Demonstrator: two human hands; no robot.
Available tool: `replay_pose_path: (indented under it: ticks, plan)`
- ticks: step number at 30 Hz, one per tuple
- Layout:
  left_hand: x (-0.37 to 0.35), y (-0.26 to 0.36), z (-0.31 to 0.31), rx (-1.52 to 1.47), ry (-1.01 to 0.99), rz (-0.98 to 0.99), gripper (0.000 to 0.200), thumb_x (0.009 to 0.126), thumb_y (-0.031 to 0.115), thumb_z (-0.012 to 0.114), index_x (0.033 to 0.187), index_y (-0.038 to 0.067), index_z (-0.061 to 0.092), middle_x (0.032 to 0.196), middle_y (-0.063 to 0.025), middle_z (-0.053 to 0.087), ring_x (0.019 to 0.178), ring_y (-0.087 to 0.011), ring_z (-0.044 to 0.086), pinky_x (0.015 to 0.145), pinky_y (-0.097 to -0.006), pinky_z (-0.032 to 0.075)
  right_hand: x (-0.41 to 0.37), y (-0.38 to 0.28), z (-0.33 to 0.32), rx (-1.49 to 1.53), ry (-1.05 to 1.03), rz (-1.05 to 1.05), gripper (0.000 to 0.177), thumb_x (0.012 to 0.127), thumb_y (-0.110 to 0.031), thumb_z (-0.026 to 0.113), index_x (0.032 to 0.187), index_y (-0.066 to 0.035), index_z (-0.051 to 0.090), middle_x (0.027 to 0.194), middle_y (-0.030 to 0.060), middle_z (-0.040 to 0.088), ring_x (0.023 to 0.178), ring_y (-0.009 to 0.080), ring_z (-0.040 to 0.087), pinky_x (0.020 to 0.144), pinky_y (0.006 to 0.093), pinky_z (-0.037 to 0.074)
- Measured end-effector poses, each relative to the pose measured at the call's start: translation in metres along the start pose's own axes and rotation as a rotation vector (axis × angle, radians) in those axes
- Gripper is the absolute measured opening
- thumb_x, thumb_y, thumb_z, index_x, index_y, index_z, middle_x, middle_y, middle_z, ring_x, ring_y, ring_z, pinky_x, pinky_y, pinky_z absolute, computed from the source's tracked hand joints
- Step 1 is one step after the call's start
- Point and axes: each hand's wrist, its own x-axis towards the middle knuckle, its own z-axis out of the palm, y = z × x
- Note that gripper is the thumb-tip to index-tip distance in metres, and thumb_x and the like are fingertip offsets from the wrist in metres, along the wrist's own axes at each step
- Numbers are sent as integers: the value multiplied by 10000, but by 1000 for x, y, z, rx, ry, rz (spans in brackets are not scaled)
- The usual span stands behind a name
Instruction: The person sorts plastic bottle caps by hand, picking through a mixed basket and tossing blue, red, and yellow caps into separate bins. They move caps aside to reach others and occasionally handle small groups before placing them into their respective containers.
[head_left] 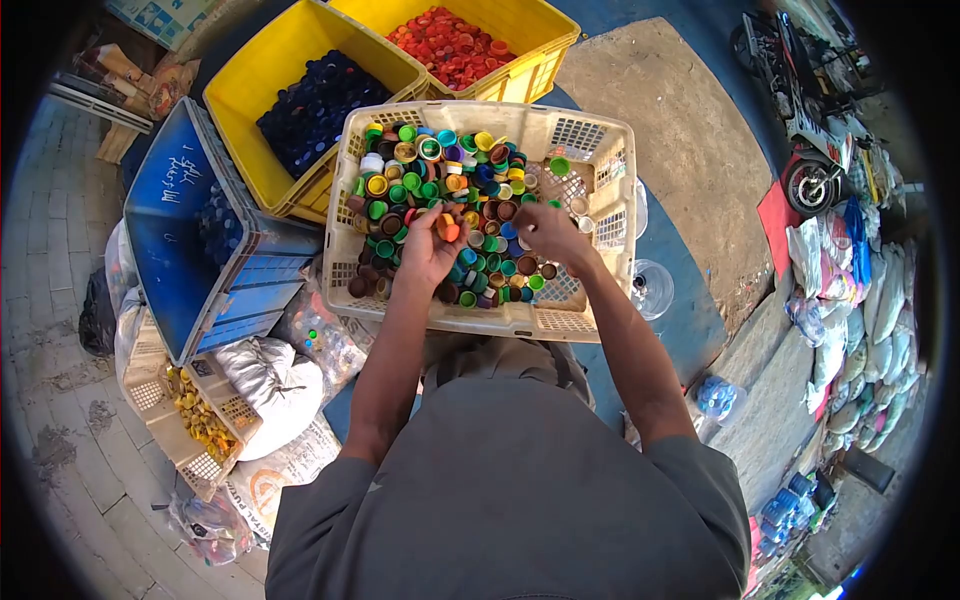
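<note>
A whitish plastic crate (480, 318) in front of my body holds a mixed heap of bottle caps (400, 190) in green, brown, yellow, white and blue. Over the middle of the heap, my left hand (428, 255) is closed around orange bottle caps (447, 228), palm turned up. My right hand (550, 236) reaches over the right part of the crate, back upward, with its fingers bent down and drawn together above the caps. Whatever those fingertips hold, if anything, is hidden. A few loose caps lie on the crate's floor to the right, among them a green cap (559, 166).
Beyond the crate stand a yellow bin (235, 90) of dark blue caps and another yellow bin (535, 70) of red caps. Left is a blue bin (165, 270) with blue caps, then a basket (150, 365) of yellow caps and sacks (270, 400). A motorcycle (810, 180) stands far right.
</note>
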Motion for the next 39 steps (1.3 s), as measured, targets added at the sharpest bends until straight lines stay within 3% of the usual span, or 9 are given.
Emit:
replay_pose_path:
  ticks: [3,5,12,18,21,24,31,34,39]
  plan:
    - [-6,10,-4,15,-6,8,182,972,164,515,999,-10,558,963,-113,582,905,-234,609,852,-370,558,-7,-5,11,-127,-318,186,163,758,-99,636,871,19,647,841,165,675,809,256,668,709,354,524]
    - [-9,14,-8,11,-32,19,171,966,135,507,1036,-16,548,1020,-141,590,978,-262,600,942,-419,521,-6,6,23,-202,-309,130,187,753,-129,663,878,9,646,852,158,676,806,276,666,710,373,523]
    - [-19,18,-11,8,59,85,162,953,108,508,1064,-7,530,1043,-158,594,1008,-294,601,968,-469,507,-1,25,29,-231,-245,130,255,750,-192,700,915,-6,647,867,171,677,812,336,659,737,406,518]
    - [-31,17,-6,-27,27,53,141,950,155,548,1010,30,572,951,-78,604,879,-198,599,754,-330,542,10,19,19,-230,-80,181,252,756,-180,653,936,-3,655,925,231,671,892,379,650,787,431,515]
    - [-28,17,-14,-49,-6,7,144,947,178,573,960,36,591,921,-47,599,807,-139,580,630,-250,503,18,13,20,-222,43,151,253,767,-180,635,955,-12,661,919,234,670,887,389,649,799,440,514]
    - [-23,19,-19,-67,-13,3,130,925,192,611,924,63,600,832,-18,583,721,-110,572,557,-227,490,29,12,22,-174,72,89,260,777,-178,620,992,-38,667,914,232,668,876,384,648,803,448,512]
    - [-35,20,-23,-83,68,78,167,933,216,615,971,53,613,838,-10,615,725,-88,596,584,-216,509,37,22,49,-400,-50,-131,281,786,-208,633,1053,-139,687,986,190,631,967,352,617,827,447,514]
    - [-40,20,-26,-71,94,95,171,939,203,600,991,42,617,871,-17,634,767,-98,619,642,-235,536,37,26,61,-441,84,-14,265,792,-227,641,1043,-158,693,1010,182,607,999,360,599,838,453,513]
    - [-46,19,-22,-42,118,124,181,950,182,573,1012,17,616,911,-42,638,795,-136,633,701,-267,554,39,17,60,-511,36,-72,261,790,-222,632,1030,-141,691,1002,176,589,980,360,602,823,466,512]
